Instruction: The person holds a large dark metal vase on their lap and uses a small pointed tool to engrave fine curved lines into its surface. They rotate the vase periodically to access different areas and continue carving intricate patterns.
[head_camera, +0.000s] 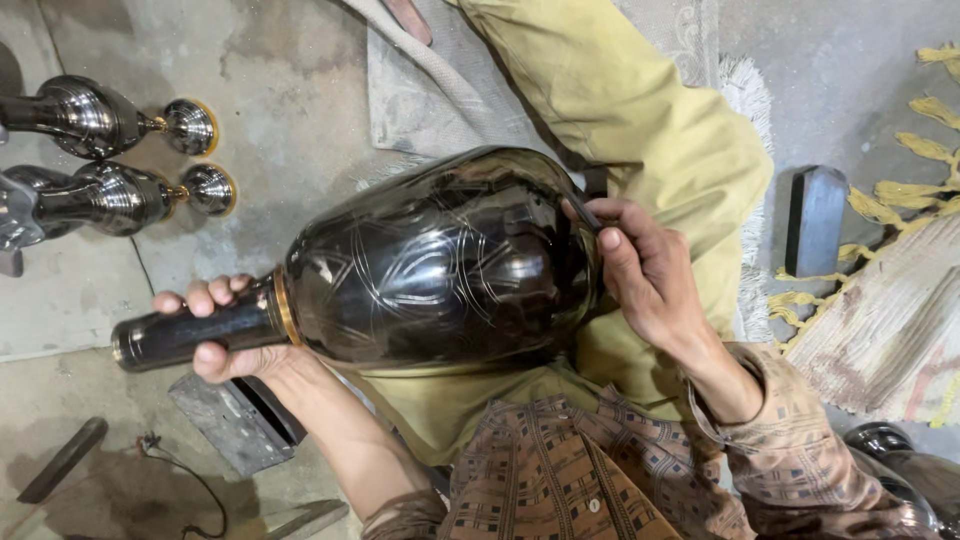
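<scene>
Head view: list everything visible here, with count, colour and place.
Vase: one, dark glossy with scratched line patterns, lying across the lap.
Engraving tool: one, dark, at the vase's base.
Metal goblets: two, silvery, floor upper left.
Metal block: one, grey, floor lower left.
Dark bar: one, right, standing by the rug.
Fringed rug: one, pale with yellow tassels, right.
Trousers: olive.
Left hand: grips the vase neck.
Right hand: holds the tool.
</scene>
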